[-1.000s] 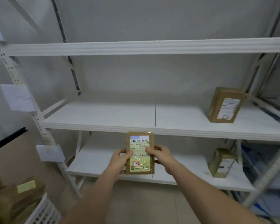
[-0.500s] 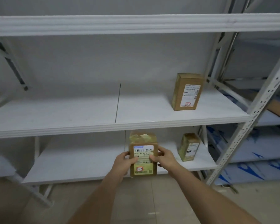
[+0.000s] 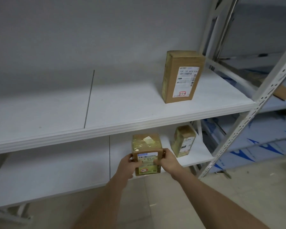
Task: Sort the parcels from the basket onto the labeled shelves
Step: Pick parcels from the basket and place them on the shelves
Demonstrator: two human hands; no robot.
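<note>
Currently, a parcel is being held in both hands at the front edge of the lower shelf.

A small brown parcel (image 3: 146, 154), wrapped in glossy tape, is being gripped upright by its two sides: the left hand (image 3: 127, 166) is being curled round its left edge, and the right hand (image 3: 169, 161) is being curled round its right edge, with the thumb being pressed onto the white printed label on its front. Whether its base is being rested on the lower shelf (image 3: 56, 176) cannot be told. A second small parcel (image 3: 183, 141) is being kept upright further right on that same board, apart from the held one. A taller carton (image 3: 182, 76) is being stored upright on the middle shelf (image 3: 122, 109), near the perforated upright post (image 3: 248, 116).
</note>
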